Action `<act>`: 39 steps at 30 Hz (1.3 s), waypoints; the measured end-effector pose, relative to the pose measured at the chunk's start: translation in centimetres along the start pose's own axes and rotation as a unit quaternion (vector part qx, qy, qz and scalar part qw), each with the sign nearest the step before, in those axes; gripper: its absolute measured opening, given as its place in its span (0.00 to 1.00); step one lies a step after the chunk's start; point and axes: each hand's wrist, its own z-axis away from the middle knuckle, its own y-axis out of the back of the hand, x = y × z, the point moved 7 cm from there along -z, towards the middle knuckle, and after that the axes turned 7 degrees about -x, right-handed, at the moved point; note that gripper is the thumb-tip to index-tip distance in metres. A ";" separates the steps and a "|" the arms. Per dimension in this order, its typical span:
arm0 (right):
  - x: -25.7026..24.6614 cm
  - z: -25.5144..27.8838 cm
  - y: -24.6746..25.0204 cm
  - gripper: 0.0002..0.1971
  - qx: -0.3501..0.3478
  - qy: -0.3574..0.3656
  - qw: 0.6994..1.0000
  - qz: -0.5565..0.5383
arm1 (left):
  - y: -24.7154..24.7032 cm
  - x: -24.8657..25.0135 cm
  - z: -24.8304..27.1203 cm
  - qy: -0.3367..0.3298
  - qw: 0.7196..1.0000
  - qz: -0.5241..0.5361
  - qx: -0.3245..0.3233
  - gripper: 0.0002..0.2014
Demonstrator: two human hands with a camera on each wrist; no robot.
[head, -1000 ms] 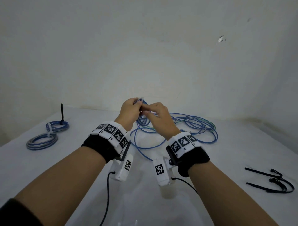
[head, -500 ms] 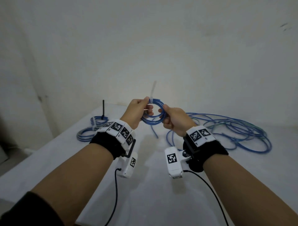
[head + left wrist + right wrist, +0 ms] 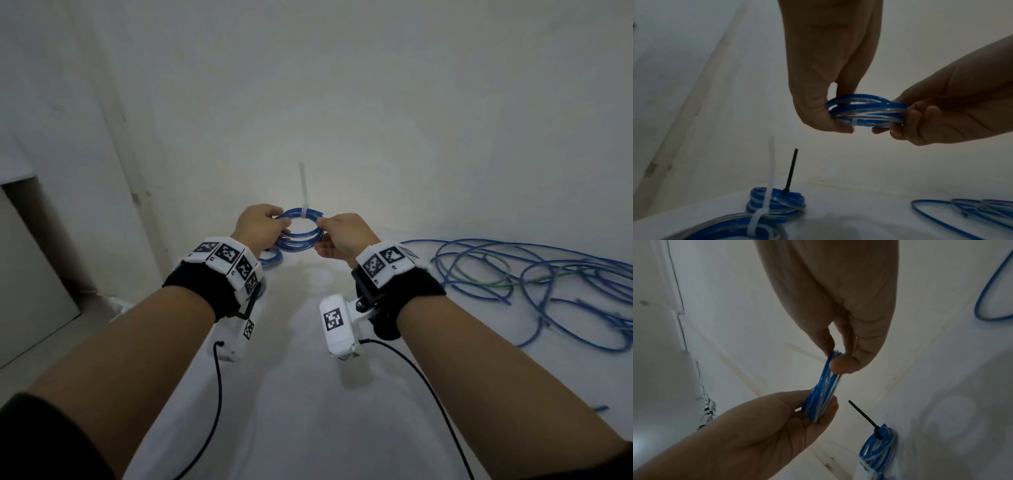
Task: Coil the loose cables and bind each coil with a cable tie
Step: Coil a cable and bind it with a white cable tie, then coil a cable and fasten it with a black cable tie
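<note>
Left hand (image 3: 260, 224) and right hand (image 3: 346, 236) hold one small blue coil (image 3: 301, 233) between them, in the air above the white worktop (image 3: 308, 394).

The left hand pinches the left side of the coil and the right hand pinches its right side. A white cable tie (image 3: 303, 192) is around the top of the coil, its tail standing upright. Two bound coils (image 3: 774, 203) lie on the worktop below the left hand. The loose cables (image 3: 534, 284) lie spread on the worktop, well apart to the right.
</note>
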 end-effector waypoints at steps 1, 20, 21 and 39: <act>0.3 -1.3 -0.4 0.13 0.006 -0.004 1.000 -0.004 | 0.5 -0.4 -0.7 0.001 1.000 -0.007 0.002 0.09; 6.7 -12.8 -6.6 0.19 -0.061 -0.112 0.986 0.107 | 5.5 -4.2 -5.6 0.020 0.996 -0.013 0.087 0.07; 6.6 -12.3 -6.1 0.19 -0.069 -0.115 0.985 0.109 | 5.1 -3.8 -5.4 0.018 0.996 -0.014 0.084 0.08; 2.2 10.5 22.3 0.11 0.050 -0.173 0.899 0.399 | -19.6 9.0 5.0 -0.069 0.973 -0.053 -0.212 0.10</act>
